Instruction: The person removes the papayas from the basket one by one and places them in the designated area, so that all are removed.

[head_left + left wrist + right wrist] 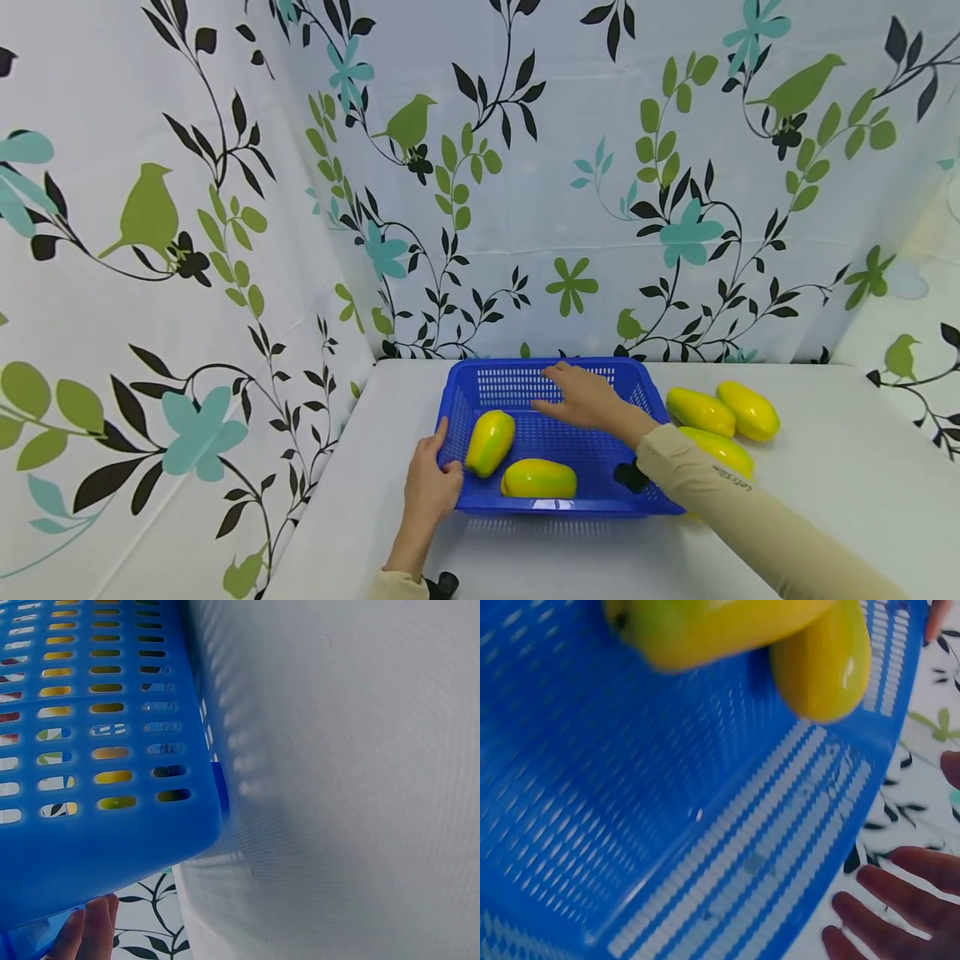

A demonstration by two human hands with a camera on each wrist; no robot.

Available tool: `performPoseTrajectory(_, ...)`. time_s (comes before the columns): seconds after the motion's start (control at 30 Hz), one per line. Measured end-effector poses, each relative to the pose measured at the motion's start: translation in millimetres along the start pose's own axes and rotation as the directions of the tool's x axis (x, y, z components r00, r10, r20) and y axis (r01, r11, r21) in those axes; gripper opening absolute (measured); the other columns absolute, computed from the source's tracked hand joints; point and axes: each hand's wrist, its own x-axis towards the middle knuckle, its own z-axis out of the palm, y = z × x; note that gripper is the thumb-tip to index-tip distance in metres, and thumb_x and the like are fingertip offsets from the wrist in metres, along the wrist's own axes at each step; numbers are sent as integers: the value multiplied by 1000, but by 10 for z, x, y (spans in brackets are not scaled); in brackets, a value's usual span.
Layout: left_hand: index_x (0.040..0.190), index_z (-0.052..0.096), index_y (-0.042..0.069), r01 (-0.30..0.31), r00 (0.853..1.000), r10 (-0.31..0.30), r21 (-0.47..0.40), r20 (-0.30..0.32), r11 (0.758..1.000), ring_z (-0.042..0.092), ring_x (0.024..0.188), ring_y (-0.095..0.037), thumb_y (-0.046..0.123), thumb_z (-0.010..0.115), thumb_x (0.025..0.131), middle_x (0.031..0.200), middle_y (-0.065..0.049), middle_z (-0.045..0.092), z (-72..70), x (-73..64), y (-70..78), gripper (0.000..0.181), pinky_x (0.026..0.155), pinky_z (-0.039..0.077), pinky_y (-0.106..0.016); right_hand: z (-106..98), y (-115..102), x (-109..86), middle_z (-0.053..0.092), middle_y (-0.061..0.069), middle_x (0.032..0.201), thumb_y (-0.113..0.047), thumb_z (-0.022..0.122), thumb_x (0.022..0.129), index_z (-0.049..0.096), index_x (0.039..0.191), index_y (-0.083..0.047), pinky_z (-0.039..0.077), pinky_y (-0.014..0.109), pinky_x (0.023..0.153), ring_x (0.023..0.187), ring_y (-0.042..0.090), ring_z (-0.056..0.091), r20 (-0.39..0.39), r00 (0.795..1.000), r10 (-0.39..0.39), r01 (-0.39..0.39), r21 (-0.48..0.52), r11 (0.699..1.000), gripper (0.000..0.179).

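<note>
A blue perforated plastic basket [570, 505] stands on the white table. My left hand [432, 487] holds its left rim, thumb at the edge; in the left wrist view its fingertips [96, 922] show at the rim. Inside lie two glossy yellow-green fruits, mango- or papaya-like: one fruit [491, 443] leans upright near the left wall, the other fruit [538, 479] lies sideways by the front wall. Above the basket's far half hovers my right hand [588, 398], fingers extended and holding nothing. The right wrist view shows its spread fingers [881, 926] beyond the rim.
Right of the basket, several more such fruits [701, 411] lie on the table [840, 483], partly hidden by the right sleeve [720, 483]. A patterned curtain [525, 208] with birds and leaves closes off the back and sides.
</note>
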Motion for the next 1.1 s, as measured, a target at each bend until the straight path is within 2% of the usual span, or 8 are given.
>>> performPoseTrajectory(0.17, 149, 43, 6, -13, 1000, 13, -2, 0, 1000, 55, 112, -37, 3, 55, 82, 127, -22, 55, -2, 14, 14, 68, 95, 43, -55, 152, -225, 181, 54, 15, 142, -46, 61, 92, 55, 138, -4, 37, 52, 106, 133, 34, 46, 163, 987, -14, 17, -19, 1000, 63)
performPoseTrajectory(0.3, 149, 44, 7, -22, 1000, 22, 6, 4, 1000, 56, 111, -36, 4, 55, 82, 127, -21, 55, 3, 21, 11, 68, 94, 44, -54, 236, -388, 272, 54, 13, 141, -51, 62, 90, 55, 139, -6, 38, 52, 105, 132, 32, 48, 230, 973, -23, 28, -16, 999, 67)
performPoseTrajectory(0.47, 149, 43, 6, -23, 1000, 23, 8, 9, 1000, 57, 111, -36, 2, 56, 82, 126, -21, 55, 11, 26, -1, 68, 92, 45, -54, 312, -551, 335, 56, 12, 140, -54, 63, 88, 53, 141, -7, 39, 53, 104, 128, 30, 51, 272, 962, -20, 23, -8, 1000, 70)
performPoseTrajectory(0.67, 149, 43, 6, -25, 1000, 24, 9, 10, 1000, 57, 110, -36, 3, 55, 81, 126, -21, 55, 5, 26, 8, 69, 93, 45, -54, 452, -627, 419, 61, 9, 126, -56, 65, 86, 54, 138, -10, 45, 53, 97, 108, 25, 60, 291, 957, -8, 22, -45, 999, 71)
performPoseTrajectory(0.9, 148, 44, 6, -27, 1000, 27, 12, 3, 1000, 57, 112, -37, 3, 57, 81, 127, -21, 56, -12, 20, -8, 69, 94, 45, -55, 556, -661, 447, 60, 4, 106, -60, 69, 80, 56, 132, -11, 49, 44, 88, 88, 20, 57, 335, 942, 1, 7, -20, 1000, 73)
performPoseTrajectory(1.0, 148, 45, 6, -28, 1000, 28, 11, 1, 1000, 57, 111, -36, 3, 57, 80, 126, -21, 56, -16, 14, -15, 69, 92, 45, -54, 585, -686, 453, 61, 6, 110, -62, 69, 78, 55, 132, -10, 49, 44, 90, 92, 21, 58, 353, 936, 7, 4, -31, 1000, 76)
performPoseTrajectory(1.1, 148, 45, 6, -28, 1000, 28, 7, -2, 1000, 57, 111, -36, 2, 57, 80, 126, -21, 56, -9, 10, -14, 69, 92, 45, -54, 606, -710, 463, 59, 11, 126, -64, 68, 77, 51, 139, -10, 46, 48, 96, 104, 26, 59, 365, 931, 25, -11, -39, 999, 84)
